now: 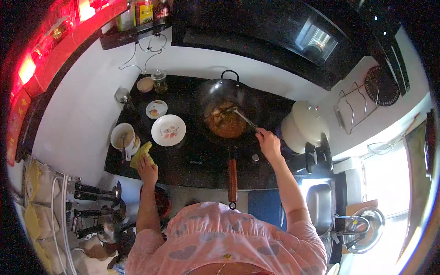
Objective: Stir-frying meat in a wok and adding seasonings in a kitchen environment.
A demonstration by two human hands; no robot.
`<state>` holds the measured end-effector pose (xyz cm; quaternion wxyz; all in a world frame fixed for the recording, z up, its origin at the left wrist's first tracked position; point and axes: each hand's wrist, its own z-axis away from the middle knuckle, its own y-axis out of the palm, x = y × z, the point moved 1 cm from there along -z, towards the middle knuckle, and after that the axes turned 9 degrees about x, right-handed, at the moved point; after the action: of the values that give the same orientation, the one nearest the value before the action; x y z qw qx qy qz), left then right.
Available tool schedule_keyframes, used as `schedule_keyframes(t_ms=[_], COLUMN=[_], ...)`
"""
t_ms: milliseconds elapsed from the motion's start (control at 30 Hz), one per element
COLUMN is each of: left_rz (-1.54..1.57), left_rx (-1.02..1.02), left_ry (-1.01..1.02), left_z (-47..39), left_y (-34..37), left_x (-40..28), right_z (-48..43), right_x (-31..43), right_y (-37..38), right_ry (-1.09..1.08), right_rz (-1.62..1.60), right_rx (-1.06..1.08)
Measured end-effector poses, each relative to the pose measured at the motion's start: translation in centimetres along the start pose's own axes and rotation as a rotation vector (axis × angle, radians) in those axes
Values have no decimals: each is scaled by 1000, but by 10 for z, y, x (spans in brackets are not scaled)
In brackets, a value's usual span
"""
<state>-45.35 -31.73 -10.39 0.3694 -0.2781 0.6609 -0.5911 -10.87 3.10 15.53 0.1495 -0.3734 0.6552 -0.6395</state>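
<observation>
My right hand [267, 142] grips the handle of a metal spatula [243, 118], whose far end rests in food in reddish-brown sauce [227, 125] inside a dark wok [220, 90]. The wok sits on the black stove top, its wooden handle [232, 177] towards me. On the left, my left hand [147, 170] holds a yellow-green cloth [141, 155] against the stove's surface. Just beyond the cloth stands a white mug-like pot [122, 134] with a utensil in it. A white bowl with a leaf pattern [168, 130] lies between that pot and the wok.
A small patterned dish [156, 109], a small bowl [145, 84] and a lidded glass jar [160, 82] stand at the back left. To the right is a cream-coloured lidded pot [304, 127] with black handles. A steel sink [319, 208] lies at the lower right; hanging utensils [98, 194] are at the left.
</observation>
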Motion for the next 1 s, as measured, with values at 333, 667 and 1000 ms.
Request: schedule_keyframes(t_ms=[333,667,1000], left_rz=[-35,78,25], left_rx=[-14,39,-23], left_ry=[10,-12,56], left_z=[3,2,-4], left_y=[5,-2,6], left_x=[4,-5,6], right_z=[4,30,-24], right_x=[31,20,41], right_y=[-38,-69,-21], right_ry=[-70,-69,-162], right_rz=[335,287,130], right_rx=[161,120,-12])
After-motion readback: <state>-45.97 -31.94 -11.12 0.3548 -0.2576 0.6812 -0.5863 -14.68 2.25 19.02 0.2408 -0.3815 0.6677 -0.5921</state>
